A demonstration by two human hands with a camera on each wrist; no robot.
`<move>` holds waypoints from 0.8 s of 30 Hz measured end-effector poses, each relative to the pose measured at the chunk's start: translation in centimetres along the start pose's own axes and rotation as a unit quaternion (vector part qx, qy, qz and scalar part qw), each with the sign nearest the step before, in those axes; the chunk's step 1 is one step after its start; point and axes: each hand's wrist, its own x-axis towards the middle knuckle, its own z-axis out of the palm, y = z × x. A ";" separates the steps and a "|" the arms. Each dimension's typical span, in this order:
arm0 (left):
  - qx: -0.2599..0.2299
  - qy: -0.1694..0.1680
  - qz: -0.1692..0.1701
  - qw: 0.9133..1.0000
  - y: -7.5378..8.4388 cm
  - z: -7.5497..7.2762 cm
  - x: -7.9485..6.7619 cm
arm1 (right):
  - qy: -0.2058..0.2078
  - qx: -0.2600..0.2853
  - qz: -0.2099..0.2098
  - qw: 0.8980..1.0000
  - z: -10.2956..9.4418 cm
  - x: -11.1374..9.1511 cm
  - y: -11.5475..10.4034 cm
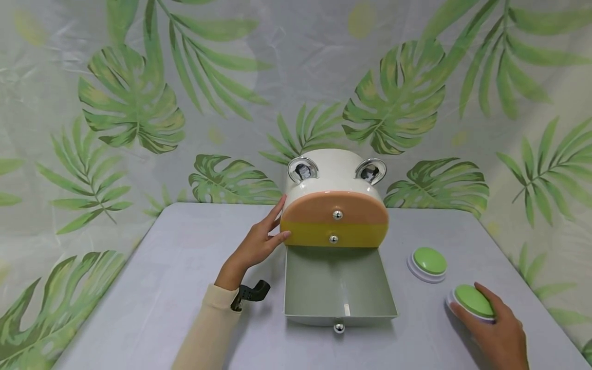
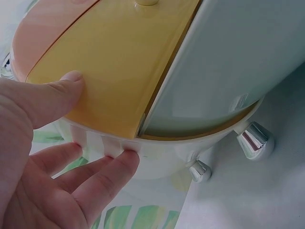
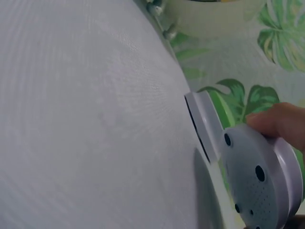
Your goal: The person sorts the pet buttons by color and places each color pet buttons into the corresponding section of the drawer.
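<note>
A white animal-shaped drawer box stands at the back of the table, with silver eyes and orange and yellow drawer fronts. Its bottom drawer is pulled out, showing a bare grey inside. My left hand rests on the box's left side. In the left wrist view, that thumb lies on the yellow front and the fingers touch the white side wall. My right hand grips a round push button with a green top and white base. The right wrist view shows its underside tilted up off the table.
A second green push button sits on the table right of the open drawer. A black wrist mount sticks out from the left sleeve. Behind the white table hangs a leaf-patterned cloth.
</note>
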 end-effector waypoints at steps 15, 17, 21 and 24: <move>0.003 0.011 -0.002 1.000 -3.6 0.4 0.3 | 0.053 0.049 -0.117 0.990 0.7 -2.3 -2.7; 0.002 0.010 0.000 1.000 -3.9 0.4 0.3 | 0.062 0.052 -0.123 0.989 0.8 -2.5 -2.9; -0.004 0.007 0.009 1.000 -4.0 0.4 0.4 | 0.085 0.060 -0.145 0.984 1.2 -3.1 -3.4; -0.003 0.005 0.007 1.000 -4.0 0.5 0.5 | 0.097 0.058 -0.161 0.980 1.4 -3.6 -4.0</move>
